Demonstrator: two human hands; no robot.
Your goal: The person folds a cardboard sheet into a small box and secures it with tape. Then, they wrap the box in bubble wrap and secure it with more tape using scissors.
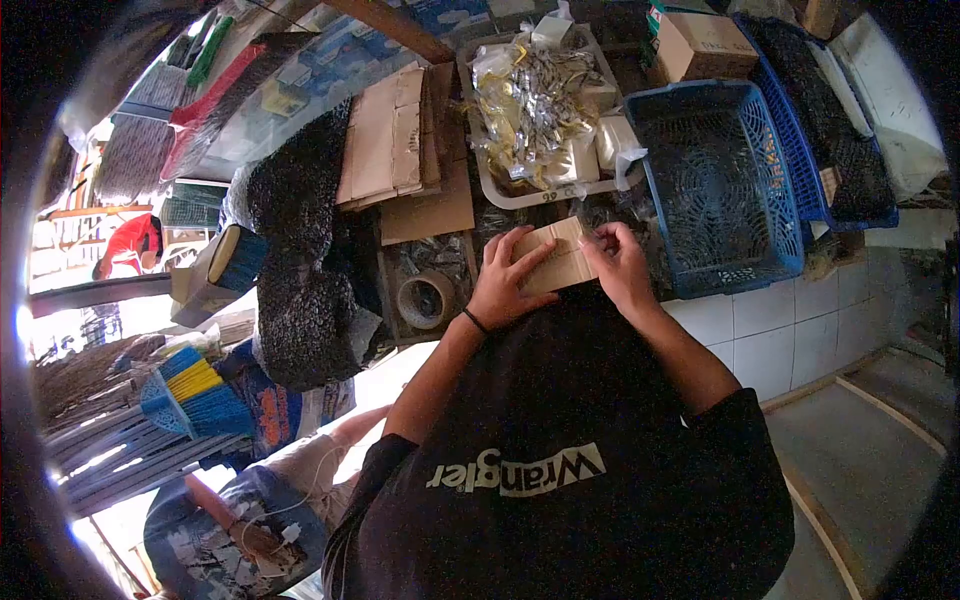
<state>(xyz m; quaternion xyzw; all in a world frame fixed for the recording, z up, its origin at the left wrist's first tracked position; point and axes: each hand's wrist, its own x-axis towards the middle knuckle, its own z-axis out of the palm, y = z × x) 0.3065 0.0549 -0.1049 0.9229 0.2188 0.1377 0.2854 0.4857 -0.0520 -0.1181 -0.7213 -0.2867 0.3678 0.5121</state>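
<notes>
A small piece of brown cardboard (553, 258), folded or box-like, lies between my hands at the table's near edge. My left hand (508, 278), with a dark band at the wrist, rests on its left part with the fingers spread over it. At its right end my right hand (622, 262) pinches the edge between thumb and fingers. Just beyond is a white tray (518, 201) heaped with small plastic-wrapped metallic pieces (535, 100) and pale boxes. A roll of tape (426, 301) lies left of my left hand.
Cardboard sheets (382, 135) and black bubble wrap (295, 240) are at the left. A blue basket (720, 190) stands right of the tray, with a cardboard box (703, 47) behind it. Another person (250, 520) sits at the lower left, near a blue and yellow broom (195, 392).
</notes>
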